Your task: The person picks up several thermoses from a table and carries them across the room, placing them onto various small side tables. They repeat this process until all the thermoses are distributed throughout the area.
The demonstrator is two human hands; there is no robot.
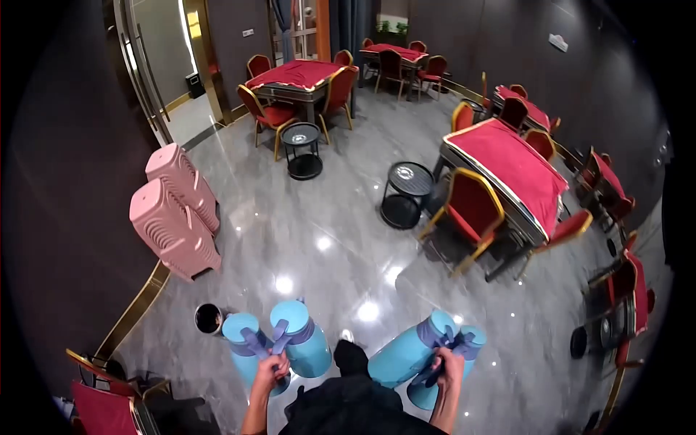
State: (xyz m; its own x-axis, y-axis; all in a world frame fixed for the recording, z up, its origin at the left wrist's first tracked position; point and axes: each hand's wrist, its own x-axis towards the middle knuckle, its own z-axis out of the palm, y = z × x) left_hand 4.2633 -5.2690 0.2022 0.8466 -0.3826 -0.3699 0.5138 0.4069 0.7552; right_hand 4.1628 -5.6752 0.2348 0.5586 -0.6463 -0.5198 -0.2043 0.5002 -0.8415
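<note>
My left hand [271, 368] is closed round the dark blue handles of two light blue thermos jugs. One left thermos jug [243, 328] is at the outer side, and the other left thermos jug [308, 351] is nearer my body. On the other side, my right hand [449, 366] grips the handles of two more of the same kind. The inner right thermos jug [400, 357] leans across toward my legs. Partly behind my wrist shows the outer right thermos jug [471, 338].
Two stacks of pink plastic stools [170, 228] stand by the left wall, with a dark bin [209, 319] nearer me. Round black side tables [302, 138] and red-covered tables [507, 163] with red chairs [475, 206] line the grey floor [326, 217]. A doorway [177, 80] opens at far left.
</note>
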